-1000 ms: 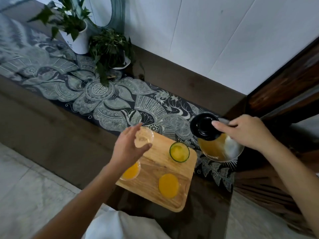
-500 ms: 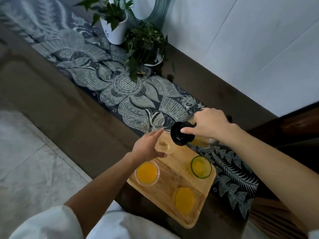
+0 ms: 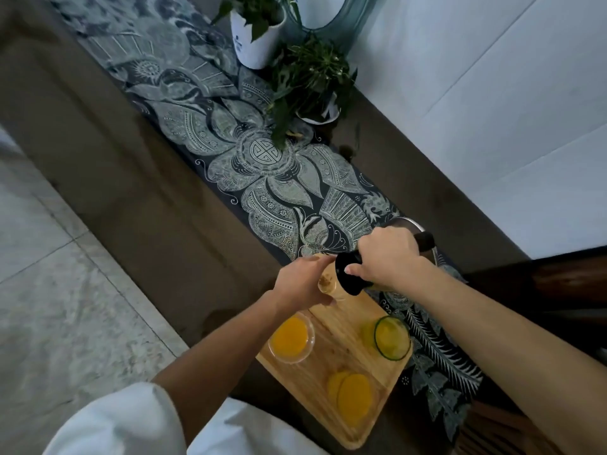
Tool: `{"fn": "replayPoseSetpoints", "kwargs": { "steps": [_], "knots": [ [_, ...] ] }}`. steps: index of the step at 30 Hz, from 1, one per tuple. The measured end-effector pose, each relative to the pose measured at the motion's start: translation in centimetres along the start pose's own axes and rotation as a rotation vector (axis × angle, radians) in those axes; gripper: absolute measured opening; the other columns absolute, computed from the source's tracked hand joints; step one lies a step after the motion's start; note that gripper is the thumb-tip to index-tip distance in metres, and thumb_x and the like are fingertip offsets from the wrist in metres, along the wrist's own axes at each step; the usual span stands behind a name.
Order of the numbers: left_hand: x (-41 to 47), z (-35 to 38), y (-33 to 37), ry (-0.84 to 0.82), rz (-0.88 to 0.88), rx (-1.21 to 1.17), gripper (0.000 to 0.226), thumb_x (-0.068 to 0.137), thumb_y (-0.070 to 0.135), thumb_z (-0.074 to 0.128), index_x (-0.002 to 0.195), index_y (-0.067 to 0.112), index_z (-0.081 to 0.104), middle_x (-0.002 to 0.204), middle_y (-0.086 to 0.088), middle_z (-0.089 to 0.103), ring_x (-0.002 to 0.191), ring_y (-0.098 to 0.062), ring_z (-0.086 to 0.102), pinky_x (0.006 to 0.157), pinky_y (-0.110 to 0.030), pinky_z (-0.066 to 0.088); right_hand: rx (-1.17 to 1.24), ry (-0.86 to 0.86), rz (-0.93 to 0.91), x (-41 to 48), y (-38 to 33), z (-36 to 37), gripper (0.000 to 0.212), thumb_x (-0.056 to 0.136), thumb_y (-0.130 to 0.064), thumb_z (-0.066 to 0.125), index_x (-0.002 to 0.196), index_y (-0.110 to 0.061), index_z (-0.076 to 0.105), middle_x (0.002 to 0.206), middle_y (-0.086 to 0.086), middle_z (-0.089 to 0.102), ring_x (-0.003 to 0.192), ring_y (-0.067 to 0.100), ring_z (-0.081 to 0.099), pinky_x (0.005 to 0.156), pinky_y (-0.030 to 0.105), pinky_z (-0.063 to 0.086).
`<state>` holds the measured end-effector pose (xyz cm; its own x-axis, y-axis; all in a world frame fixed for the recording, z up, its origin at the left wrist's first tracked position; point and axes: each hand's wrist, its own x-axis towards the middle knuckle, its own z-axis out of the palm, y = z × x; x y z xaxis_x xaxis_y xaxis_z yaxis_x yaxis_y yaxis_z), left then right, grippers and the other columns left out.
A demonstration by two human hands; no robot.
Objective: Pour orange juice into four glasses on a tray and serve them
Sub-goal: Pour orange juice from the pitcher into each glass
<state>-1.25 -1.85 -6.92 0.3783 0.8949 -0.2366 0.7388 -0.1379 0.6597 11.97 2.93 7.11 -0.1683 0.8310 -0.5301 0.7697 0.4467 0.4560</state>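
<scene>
Now the right hand (image 3: 386, 257) grips the jug (image 3: 349, 272), tipped over the fourth glass (image 3: 331, 284), which the left hand (image 3: 300, 282) clasps at the tray's (image 3: 328, 372) far corner. Three filled glasses (image 3: 290, 338) stand nearer — plants (image 3: 308, 77) well beyond. A second ago the jug stood off the tray.

- A long brown table (image 3: 108, 133) runs from far left to near right.
- A dark patterned runner (image 3: 262, 178) lies along it.
- Two potted plants, white pot (image 3: 254, 44) and smaller pot (image 3: 317, 110), stand at the far end.
- A wooden tray (image 3: 331, 366) rests at the near end, partly on the runner.
</scene>
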Motion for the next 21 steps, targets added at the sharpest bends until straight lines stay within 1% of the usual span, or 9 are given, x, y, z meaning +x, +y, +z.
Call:
{"fn": "replayPoseSetpoints", "kwargs": {
  "steps": [3,7,10,13,16,21],
  "knots": [
    [0.1,0.0,-0.2,0.004,-0.004,-0.021,0.100,0.063,0.043,0.091,0.149,0.034,0.041,0.135,0.006,0.062,0.121,-0.022,0.061,0.093,-0.037,0.051,-0.014,-0.041,0.015,0.2,-1.0,-0.8,0.046,0.092,-0.065,0.054,0.101,-0.021,0.064,0.085,0.000,0.055,0.079,0.023,0.056,0.065,0.032,0.043],
    [0.0,0.4,-0.3,0.014,-0.025,-0.066,0.099,0.065,0.046,0.089,0.150,0.035,0.039,0.137,0.005,0.061,0.122,-0.023,0.060,0.092,-0.037,0.050,-0.054,-0.065,0.027,0.3,-2.5,-1.4,0.042,0.095,-0.059,0.056,0.106,-0.020,0.066,0.084,0.000,0.054,0.082,0.024,0.059,0.066,0.033,0.043],
    [-0.1,0.7,-0.4,0.036,-0.024,-0.086,0.099,0.065,0.045,0.090,0.150,0.035,0.039,0.136,0.005,0.061,0.122,-0.023,0.060,0.092,-0.037,0.050,-0.076,-0.071,0.039,0.2,-3.3,-1.6,0.040,0.096,-0.056,0.056,0.107,-0.019,0.067,0.089,0.002,0.061,0.080,0.024,0.057,0.066,0.033,0.042],
    [-0.3,0.8,-0.6,0.050,-0.026,-0.112,0.097,0.064,0.044,0.090,0.148,0.037,0.041,0.136,0.005,0.061,0.123,-0.022,0.059,0.092,-0.038,0.051,-0.097,-0.063,0.045,0.1,-4.3,-1.5,0.034,0.098,-0.048,0.057,0.108,-0.019,0.068,0.100,0.003,0.067,0.092,0.025,0.065,0.065,0.033,0.041],
    [-0.3,0.8,-0.6,0.061,-0.020,-0.121,0.097,0.063,0.044,0.090,0.146,0.038,0.042,0.136,0.006,0.061,0.124,-0.022,0.059,0.092,-0.040,0.051,-0.111,-0.069,0.049,0.1,-5.0,-1.5,0.030,0.099,-0.042,0.057,0.112,-0.018,0.068,0.109,0.004,0.067,0.101,0.026,0.066,0.067,0.033,0.042],
    [0.0,0.6,-0.6,0.048,-0.024,-0.118,0.097,0.059,0.050,0.090,0.144,0.041,0.043,0.133,0.009,0.062,0.121,-0.022,0.061,0.091,-0.043,0.055,-0.138,-0.087,0.079,0.5,-5.4,-1.7,0.027,0.096,-0.040,0.060,0.111,-0.020,0.069,0.106,0.002,0.068,0.098,0.025,0.066,0.065,0.033,0.040]
  ]
}}
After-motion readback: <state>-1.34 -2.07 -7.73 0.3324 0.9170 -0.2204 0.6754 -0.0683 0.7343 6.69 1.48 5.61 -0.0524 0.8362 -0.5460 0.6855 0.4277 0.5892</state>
